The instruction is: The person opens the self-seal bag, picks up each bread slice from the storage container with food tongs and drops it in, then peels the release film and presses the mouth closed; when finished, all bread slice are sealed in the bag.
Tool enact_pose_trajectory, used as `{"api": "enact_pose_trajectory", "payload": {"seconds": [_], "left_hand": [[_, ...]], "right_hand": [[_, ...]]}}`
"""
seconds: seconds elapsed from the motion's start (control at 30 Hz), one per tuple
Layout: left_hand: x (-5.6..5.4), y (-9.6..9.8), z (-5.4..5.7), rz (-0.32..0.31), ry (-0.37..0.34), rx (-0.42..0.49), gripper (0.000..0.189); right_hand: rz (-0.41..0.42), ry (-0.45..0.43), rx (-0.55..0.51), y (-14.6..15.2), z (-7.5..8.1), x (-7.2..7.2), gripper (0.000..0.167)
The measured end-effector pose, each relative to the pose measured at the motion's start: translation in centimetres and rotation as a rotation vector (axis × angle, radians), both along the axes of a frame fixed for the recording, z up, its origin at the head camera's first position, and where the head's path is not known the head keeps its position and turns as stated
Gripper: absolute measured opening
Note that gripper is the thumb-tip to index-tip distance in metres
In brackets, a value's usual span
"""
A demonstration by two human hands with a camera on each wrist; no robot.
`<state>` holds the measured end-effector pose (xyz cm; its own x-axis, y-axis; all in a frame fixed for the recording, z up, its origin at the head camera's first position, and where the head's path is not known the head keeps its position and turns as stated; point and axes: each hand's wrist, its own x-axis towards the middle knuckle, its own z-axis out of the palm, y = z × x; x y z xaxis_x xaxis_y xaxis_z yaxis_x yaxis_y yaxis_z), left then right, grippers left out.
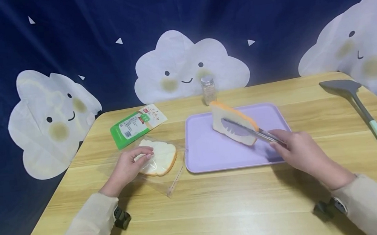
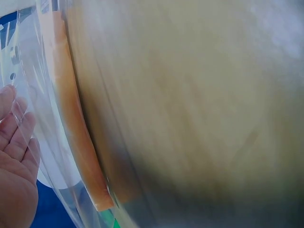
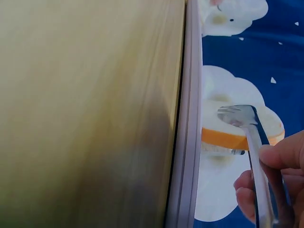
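Right hand, right of centre, grips metal tongs; tongs clamp bread slice, tilted over purple tray mid-frame, presumably keeping it untouched. Left of centre, left hand pinches clear bag around second slice, likely steadying it against surface.

A dark blue cloth fills the top of the frame and runs down the left edge, printed with small white triangles and smiling white clouds at left, centre and upper right. Below it spreads a pale wood-grain table, light shining softly at the lower centre.
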<state>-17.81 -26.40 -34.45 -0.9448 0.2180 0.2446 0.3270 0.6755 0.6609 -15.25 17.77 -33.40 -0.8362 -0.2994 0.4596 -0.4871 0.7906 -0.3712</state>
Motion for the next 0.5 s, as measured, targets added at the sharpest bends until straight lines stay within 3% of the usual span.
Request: {"api": "enact_pose_trajectory", "payload": {"seconds": [0.1, 0.33, 0.5], "left_hand": [[0.0, -0.1, 0.0, 0.001, -0.01, 0.003, 0.01], [-0.2, -0.3, -0.2, -0.002, -0.015, 0.012, 0.01], [-0.3, -0.2, -0.1, -0.005, -0.012, 0.009, 0.01]], "right_hand": [[-0.016, -0.016, 0.015, 0.0, 0.1, -0.3, 0.026], [-0.104, -0.177, 0.034, -0.2, 0.6, -0.9, 0.026], [-0.101, -0.252, -0.005, 0.2, 0.7, -1.2, 0.025]]}}
